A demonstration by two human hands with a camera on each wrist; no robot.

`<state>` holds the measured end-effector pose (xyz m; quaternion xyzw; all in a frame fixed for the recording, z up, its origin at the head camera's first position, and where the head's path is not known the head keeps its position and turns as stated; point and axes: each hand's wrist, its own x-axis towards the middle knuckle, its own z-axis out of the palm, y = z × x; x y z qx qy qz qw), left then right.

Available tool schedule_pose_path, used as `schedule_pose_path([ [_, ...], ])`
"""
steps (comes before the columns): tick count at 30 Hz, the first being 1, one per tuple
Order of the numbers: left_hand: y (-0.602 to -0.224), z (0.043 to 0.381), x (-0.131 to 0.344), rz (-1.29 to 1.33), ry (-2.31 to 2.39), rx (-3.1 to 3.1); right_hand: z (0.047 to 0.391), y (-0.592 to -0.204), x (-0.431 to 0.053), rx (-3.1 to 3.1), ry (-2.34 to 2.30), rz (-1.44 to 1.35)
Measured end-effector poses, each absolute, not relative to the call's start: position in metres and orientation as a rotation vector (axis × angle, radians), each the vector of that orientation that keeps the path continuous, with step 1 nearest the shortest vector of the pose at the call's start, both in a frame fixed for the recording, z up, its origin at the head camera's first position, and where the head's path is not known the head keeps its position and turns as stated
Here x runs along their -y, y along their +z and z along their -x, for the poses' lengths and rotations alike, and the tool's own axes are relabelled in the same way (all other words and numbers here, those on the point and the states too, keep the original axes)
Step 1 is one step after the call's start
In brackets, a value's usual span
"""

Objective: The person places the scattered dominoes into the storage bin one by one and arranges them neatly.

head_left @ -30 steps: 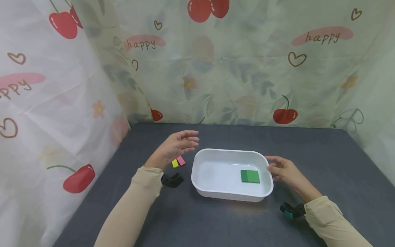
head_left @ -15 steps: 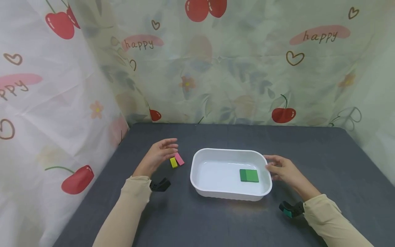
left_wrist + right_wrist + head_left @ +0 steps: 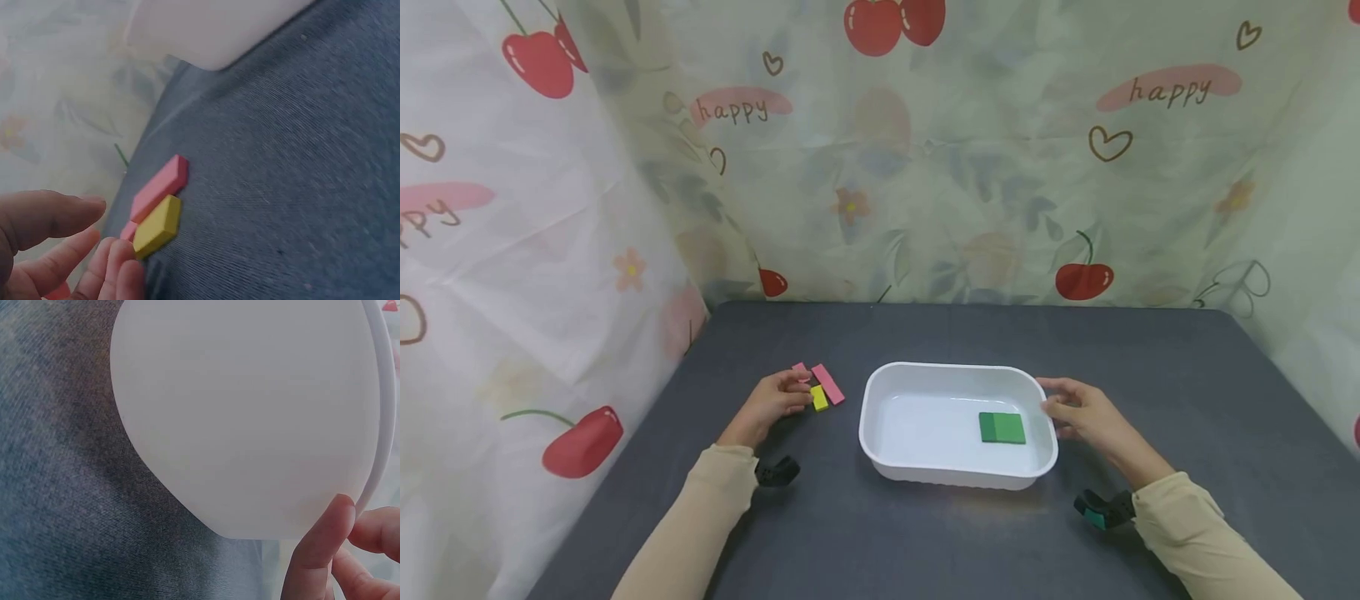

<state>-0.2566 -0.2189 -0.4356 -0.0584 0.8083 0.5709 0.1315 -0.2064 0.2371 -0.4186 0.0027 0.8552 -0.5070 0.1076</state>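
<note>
My left hand (image 3: 770,402) is over the left part of the table, fingertips right beside a yellow block (image 3: 819,397). Thumb and fingers stand apart in the left wrist view, with nothing seen between them. A long pink block (image 3: 159,187) lies alongside the yellow one, and part of another pink block (image 3: 800,367) shows behind the fingers. At the right end of a white plastic basin (image 3: 895,463), my right hand (image 3: 1086,417) pinches the rim. Inside the basin, a darker green block (image 3: 988,427) and a lighter green block (image 3: 1010,428) lie flat against each other.
A dark grey cloth (image 3: 925,542) covers the table. Patterned curtains (image 3: 880,192) with cherries and hearts hang behind it and on the left. Black bands (image 3: 778,472) sit at both wrists.
My left hand has moved left and down from beside the basin to the loose blocks, bringing more of the pink ones into sight. The right hand stays at the basin's rim.
</note>
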Motion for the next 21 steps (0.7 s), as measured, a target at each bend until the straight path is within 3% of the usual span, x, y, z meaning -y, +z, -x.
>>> schedule_pose_path([
  [21, -0.451, 0.255, 0.215, 0.174, 1.477, -2.548, 0.205, -0.419, -0.237, -2.546, -1.478, 0.007],
])
